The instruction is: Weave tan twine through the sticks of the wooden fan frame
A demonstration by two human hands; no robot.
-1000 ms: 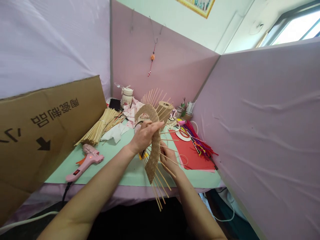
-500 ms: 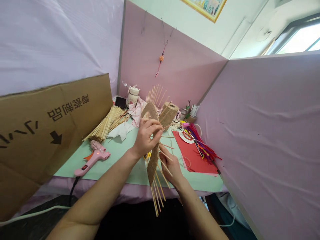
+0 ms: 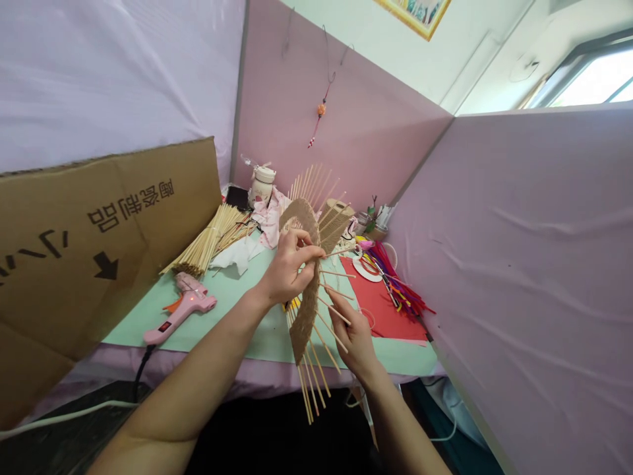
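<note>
A brown ring-shaped piece [image 3: 307, 307], with thin wooden sticks [image 3: 324, 386] fanning out from its edge, stands on its side in front of me. My left hand [image 3: 291, 264] grips its near rim, thumb and fingers pinched at the base of one stick. Lower on the right, my right hand [image 3: 353, 333] is curled closed among the sticks. Whatever its fingertips hold is hidden behind them.
A pink glue gun [image 3: 185, 307] with its cord lies left, near a bundle of sticks [image 3: 212, 237] and a cardboard sheet [image 3: 99, 257]. Behind are a twine roll [image 3: 336, 221] and a white bottle [image 3: 262, 185]. Colourful pipe cleaners [image 3: 400, 284] lie on red paper [image 3: 380, 316].
My right hand has moved slightly right, away from the ring. The left hand stays on the rim, its thumb now stretched further along a stick. The view has shifted a little.
</note>
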